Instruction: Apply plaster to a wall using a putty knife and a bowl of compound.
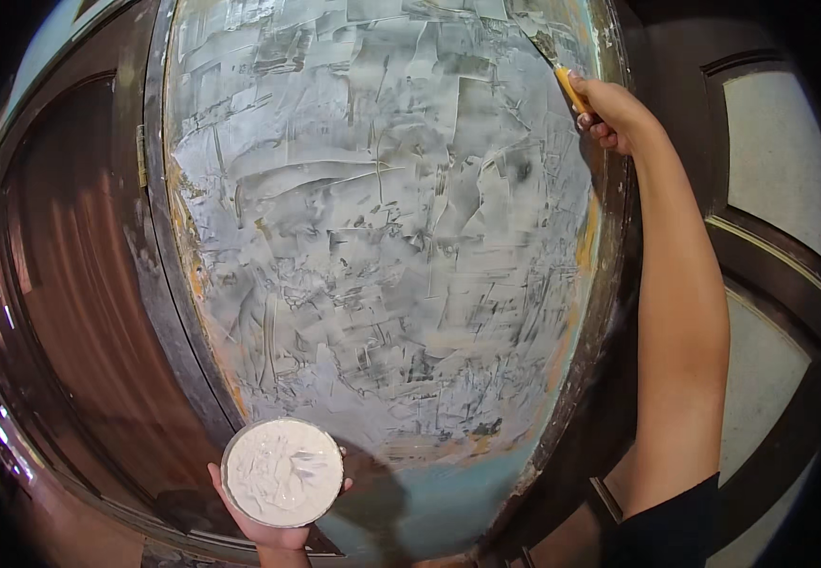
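Observation:
My right hand grips the yellow handle of a putty knife, whose blade touches the upper right part of a tall panel. The panel is coated in rough, patchy strokes of pale grey-white paste, with orange patches along its sides and pale blue showing at the bottom. At the lower middle, my left hand holds a round container of thick white paste from beneath, with fingertips showing at both sides of it.
Dark wooden framing borders the coated panel. At the left is a brown wooden door with a hinge on its edge. At the right, behind my forearm, stands dark woodwork with pale inset panels.

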A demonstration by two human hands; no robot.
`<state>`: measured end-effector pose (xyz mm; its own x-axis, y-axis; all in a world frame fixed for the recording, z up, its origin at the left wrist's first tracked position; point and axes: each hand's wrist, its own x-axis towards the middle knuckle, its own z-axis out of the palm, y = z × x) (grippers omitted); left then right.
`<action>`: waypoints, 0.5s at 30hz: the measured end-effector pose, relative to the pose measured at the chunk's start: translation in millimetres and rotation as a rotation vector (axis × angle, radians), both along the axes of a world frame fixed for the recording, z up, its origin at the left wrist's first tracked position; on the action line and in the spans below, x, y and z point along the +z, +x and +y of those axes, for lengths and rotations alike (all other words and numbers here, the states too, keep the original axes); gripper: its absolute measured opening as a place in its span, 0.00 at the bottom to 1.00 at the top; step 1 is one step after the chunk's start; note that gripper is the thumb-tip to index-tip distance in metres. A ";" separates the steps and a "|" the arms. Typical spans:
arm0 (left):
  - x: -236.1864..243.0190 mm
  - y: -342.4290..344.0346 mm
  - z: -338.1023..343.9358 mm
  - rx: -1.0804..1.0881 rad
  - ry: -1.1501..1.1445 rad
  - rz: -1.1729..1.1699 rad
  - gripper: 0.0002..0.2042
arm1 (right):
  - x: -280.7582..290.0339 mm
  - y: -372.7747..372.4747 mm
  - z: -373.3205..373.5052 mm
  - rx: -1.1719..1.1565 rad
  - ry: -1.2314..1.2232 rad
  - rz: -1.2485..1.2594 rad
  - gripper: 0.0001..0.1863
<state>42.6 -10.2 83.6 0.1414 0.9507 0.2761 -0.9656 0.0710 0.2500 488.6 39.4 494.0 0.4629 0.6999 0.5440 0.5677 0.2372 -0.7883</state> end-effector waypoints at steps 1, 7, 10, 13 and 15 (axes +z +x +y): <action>2.1 1.2 -1.4 -0.014 0.031 0.027 0.47 | -4.4 -3.8 0.7 0.014 -0.013 0.002 0.24; 1.6 -1.6 -4.1 -0.070 0.000 -0.033 0.47 | -15.7 -8.0 2.2 0.196 0.138 0.053 0.22; -4.6 -9.5 -1.4 0.006 0.047 0.030 0.47 | -7.1 -9.4 -1.5 0.205 0.274 0.017 0.21; -3.9 -13.2 -4.3 0.043 0.036 0.053 0.48 | 7.9 -25.7 -7.9 0.206 0.305 -0.084 0.21; 0.6 -13.0 -7.0 0.023 0.020 0.018 0.48 | 19.6 -32.5 -4.7 0.149 0.295 -0.202 0.21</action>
